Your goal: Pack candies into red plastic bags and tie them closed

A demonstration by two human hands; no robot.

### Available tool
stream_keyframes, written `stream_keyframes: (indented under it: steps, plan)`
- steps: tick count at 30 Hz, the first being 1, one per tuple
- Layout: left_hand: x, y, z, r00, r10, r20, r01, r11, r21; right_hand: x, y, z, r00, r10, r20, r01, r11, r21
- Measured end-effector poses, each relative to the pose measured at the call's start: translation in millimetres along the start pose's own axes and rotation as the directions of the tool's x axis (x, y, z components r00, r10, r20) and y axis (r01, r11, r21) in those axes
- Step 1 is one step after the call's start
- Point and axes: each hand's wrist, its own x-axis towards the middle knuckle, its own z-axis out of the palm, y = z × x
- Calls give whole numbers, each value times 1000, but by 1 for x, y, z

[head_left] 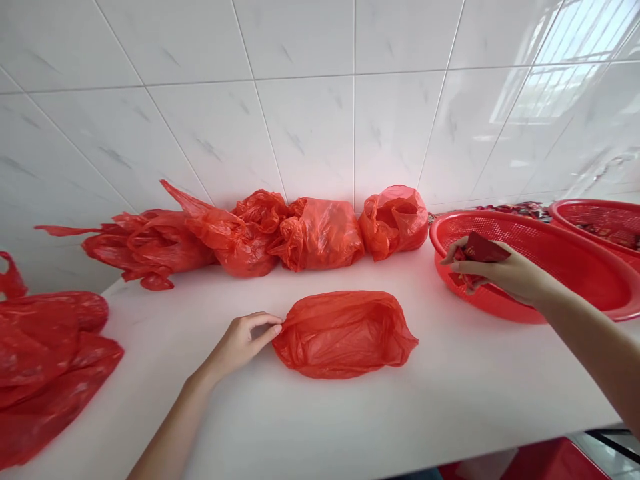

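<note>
An open red plastic bag [345,333] lies on the white table [310,420] in front of me. My left hand [243,341] pinches its left edge, fingers closed on the plastic. My right hand [500,270] hovers over the near rim of a red plastic basket [565,267] and is closed on a handful of small dark red packets [480,250].
Several filled red bags [280,233] line the tiled wall at the back. More red bags [45,360] are piled at the left edge. A second red basket [600,223] with packets stands at the far right. The table's front edge runs along the bottom right.
</note>
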Motion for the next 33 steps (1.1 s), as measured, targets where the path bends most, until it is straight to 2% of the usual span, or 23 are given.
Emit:
stream_keyframes:
  steps: [4,7,10,13,14,17,19,21,24,29,33]
  plan:
    - [-1,-1,-1,1000,14,-6,-14,1000,3,8,8,-15,988,105,-110,-76,969,234]
    - [-1,1,0,1000,-9,-19,9,1000,-14,4,9,-17,983,131,-132,-77,932,353]
    - [1,4,3,998,-48,-46,45,997,-59,-2,3,-1,999,37,-16,-31,953,302]
    - [1,7,8,997,-55,-53,48,990,-131,0,-1,34,981,-63,186,25,980,199]
    - [0,8,11,998,-52,-47,44,987,-153,3,0,49,962,-90,260,48,986,161]
    - [-1,10,18,998,-46,-32,38,980,-196,15,6,97,859,-169,483,168,985,45]
    - [-2,13,22,998,-50,-40,39,971,-234,23,11,123,803,-207,560,323,939,-116]
    - [-2,16,26,996,-60,-73,36,956,-292,27,14,142,773,-211,598,421,876,-235]
    - [-2,21,28,985,-85,-150,25,930,-367,29,14,153,754,-192,629,442,856,-268]
    - [0,24,28,959,-127,-255,3,899,-438,28,13,150,701,-246,669,422,899,-113]
    - [2,25,30,940,-157,-304,-3,885,-466,25,15,148,646,-221,731,361,932,-38]
